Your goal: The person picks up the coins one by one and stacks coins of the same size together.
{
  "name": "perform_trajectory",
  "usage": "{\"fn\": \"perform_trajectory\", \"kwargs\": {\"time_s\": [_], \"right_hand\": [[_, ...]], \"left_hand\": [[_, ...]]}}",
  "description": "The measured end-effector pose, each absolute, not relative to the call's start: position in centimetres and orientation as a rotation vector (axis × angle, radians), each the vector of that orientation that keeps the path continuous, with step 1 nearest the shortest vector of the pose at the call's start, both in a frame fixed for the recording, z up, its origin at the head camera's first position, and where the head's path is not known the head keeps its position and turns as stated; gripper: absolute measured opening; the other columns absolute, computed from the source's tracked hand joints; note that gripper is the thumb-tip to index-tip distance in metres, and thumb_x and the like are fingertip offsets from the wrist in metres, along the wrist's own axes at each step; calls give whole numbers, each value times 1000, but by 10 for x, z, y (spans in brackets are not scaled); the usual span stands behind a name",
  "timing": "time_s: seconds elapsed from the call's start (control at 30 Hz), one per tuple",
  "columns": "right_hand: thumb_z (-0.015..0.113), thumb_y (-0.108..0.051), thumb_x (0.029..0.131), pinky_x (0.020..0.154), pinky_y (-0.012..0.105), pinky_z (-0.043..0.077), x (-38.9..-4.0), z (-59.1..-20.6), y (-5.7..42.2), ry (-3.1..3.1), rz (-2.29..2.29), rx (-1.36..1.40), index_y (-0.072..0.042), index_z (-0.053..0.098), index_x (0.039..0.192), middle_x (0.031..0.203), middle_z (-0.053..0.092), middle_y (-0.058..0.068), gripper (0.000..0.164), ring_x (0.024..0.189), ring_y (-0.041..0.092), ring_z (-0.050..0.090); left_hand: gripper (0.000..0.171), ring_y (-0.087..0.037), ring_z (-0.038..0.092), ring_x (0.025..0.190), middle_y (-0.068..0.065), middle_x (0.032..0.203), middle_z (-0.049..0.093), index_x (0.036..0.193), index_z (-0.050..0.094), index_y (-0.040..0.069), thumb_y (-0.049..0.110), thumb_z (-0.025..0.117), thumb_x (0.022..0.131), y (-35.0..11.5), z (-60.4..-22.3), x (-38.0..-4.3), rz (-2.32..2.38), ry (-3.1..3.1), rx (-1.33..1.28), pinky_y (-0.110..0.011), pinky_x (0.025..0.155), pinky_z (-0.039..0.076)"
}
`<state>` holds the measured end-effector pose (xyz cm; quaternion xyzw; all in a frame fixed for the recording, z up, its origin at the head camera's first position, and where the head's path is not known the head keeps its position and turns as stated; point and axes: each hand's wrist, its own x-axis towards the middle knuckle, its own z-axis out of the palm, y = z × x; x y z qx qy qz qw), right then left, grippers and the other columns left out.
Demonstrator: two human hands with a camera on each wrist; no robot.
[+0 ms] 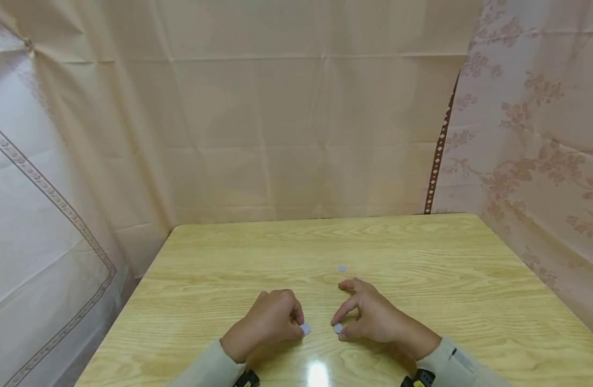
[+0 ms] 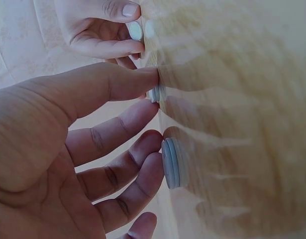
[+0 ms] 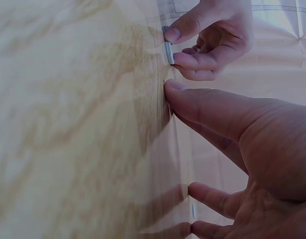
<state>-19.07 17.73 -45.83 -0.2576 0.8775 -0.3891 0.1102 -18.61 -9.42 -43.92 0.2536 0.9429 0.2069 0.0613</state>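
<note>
Small round pale blue-white discs lie on the wooden table. In the head view, my left hand pinches one disc between thumb and index finger, down at the tabletop. Facing it, my right hand has thumb and index finger on either side of another disc, its other fingers spread. Farther back, a lone disc lies beyond the right fingertips. A thicker-looking disc, with layered edges, appears by the left hand's curled fingers in the left wrist view; the head view hides it.
The wood-grain table spreads out on all sides of the hands. A beige cloth hangs behind it, with a flowered cloth at the right and a white one at the left.
</note>
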Motion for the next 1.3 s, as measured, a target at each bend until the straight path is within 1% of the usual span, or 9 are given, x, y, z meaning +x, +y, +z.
{"fn": "perform_trajectory", "kwargs": {"time_s": [0.07,0.17,0.3,0.6,0.93,1.17,1.3], "right_hand": [[92,-32,76,107,85,17,-191,-458,177,2591,-1127,-761,-39,81,88,162,37,17,18,151,55,12],[93,-32,76,107,83,21,-191,-458,177,2607,-1105,-766,-41,81,88,161,38,16,19,150,54,17],[92,-31,77,107,83,22,-191,-458,177,2601,-1104,-767,-40,81,88,162,37,16,19,150,54,17],[93,-31,76,109,84,18,-192,-459,178,2610,-1096,-763,-41,81,88,162,38,16,20,152,54,14],[93,-31,76,108,84,19,-191,-457,178,2603,-1100,-771,-40,81,88,161,38,16,19,152,54,14],[93,-31,76,108,83,22,-190,-456,178,2603,-1100,-773,-39,81,89,161,37,17,19,150,53,18],[93,-30,76,108,83,21,-190,-455,178,2610,-1089,-776,-38,81,89,161,38,17,20,150,53,18]], "left_hand": [[17,-1,51,72,17,83,63,70,74,29,25,89,73,-94,-439,-186,627,2846,762,-40,79,38],[16,-2,51,72,17,83,63,70,74,28,24,89,73,-95,-439,-186,631,2838,757,-42,79,39],[16,-2,51,71,17,83,63,70,74,28,23,89,72,-95,-438,-186,631,2837,755,-42,79,39],[17,-2,51,72,17,83,62,70,74,28,25,90,72,-94,-437,-186,626,2832,764,-43,78,40],[17,-2,51,72,17,83,63,70,74,28,25,90,72,-94,-438,-187,615,2833,761,-44,80,40],[16,-2,51,71,17,84,64,71,74,28,24,90,72,-94,-437,-186,624,2825,772,-44,80,40],[16,-2,51,72,16,85,65,72,75,27,24,90,72,-94,-436,-185,634,2817,782,-43,79,39]]}}
